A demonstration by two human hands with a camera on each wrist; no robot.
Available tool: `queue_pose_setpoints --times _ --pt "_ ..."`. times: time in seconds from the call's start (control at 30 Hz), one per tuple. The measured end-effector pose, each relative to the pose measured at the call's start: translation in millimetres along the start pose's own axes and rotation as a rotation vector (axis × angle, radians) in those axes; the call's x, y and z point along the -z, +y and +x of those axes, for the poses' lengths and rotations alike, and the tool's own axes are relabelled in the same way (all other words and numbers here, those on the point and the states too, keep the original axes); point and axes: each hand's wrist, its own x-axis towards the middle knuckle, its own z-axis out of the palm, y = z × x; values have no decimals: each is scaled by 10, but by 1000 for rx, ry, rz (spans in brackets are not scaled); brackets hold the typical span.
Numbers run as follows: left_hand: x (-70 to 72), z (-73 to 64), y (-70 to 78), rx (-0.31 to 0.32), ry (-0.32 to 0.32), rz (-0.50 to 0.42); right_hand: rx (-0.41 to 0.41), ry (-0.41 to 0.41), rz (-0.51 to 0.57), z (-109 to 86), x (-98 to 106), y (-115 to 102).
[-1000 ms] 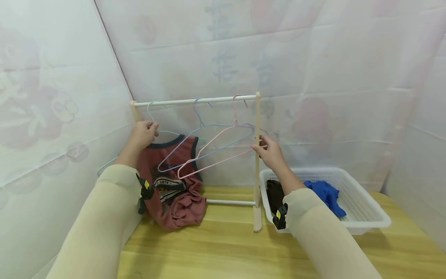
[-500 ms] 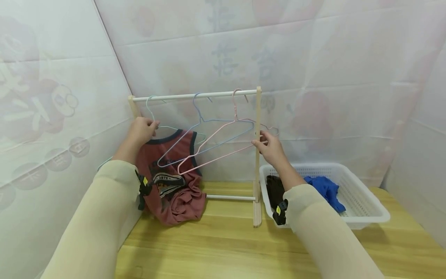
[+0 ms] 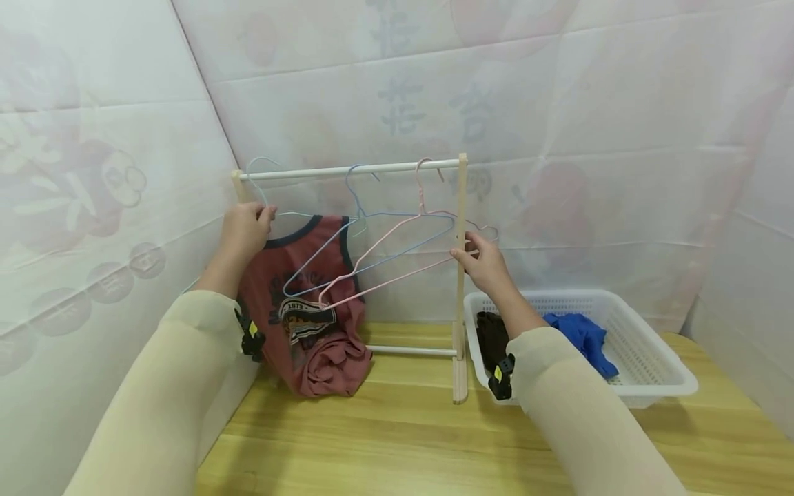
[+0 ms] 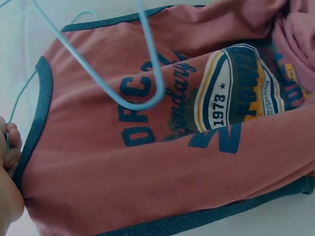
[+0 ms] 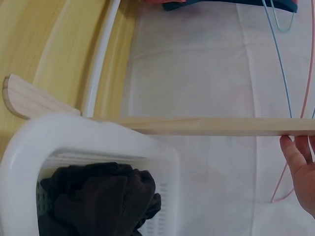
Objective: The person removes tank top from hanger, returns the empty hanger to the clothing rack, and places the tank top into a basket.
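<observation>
My left hand [image 3: 243,227] pinches a pale green clothes hanger [image 3: 298,214] just below its hook. A red sleeveless top [image 3: 291,265] with dark trim and a printed front hangs on it, its lower part bunched on the table. The hook's curve stands raised above the white rail [image 3: 322,171] at the left end of the rack. In the left wrist view the fingers [image 4: 11,147] are beside the top's neckline. My right hand [image 3: 486,265] grips the rack's right wooden upright [image 3: 460,296], fingertips against the wood in the right wrist view.
A blue hanger [image 3: 358,200] and a pink hanger [image 3: 421,196] hang bare on the rail, in front of the top. Right of the rack, a white plastic basket [image 3: 651,344] holds a dark garment [image 3: 490,337] and a blue garment [image 3: 583,337]. Fabric walls stand behind and left.
My left hand has raised the green hanger and shifted it slightly left, its hook lifting above the rail. The red top has risen with it. My right hand stays on the upright.
</observation>
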Motion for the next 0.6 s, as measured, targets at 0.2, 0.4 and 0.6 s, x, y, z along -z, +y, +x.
queue_pose_setpoints --times 0.2,0.4,0.6 --pt "-168 -152 -161 -54 -17 5 -18 -11 -3 -1 15 27" --pt "-406 -325 -295 -73 -27 -27 -38 -6 -17 -5 50 73" --pt "-689 -514 -436 -42 -46 -121 -28 26 -68 23 127 80"
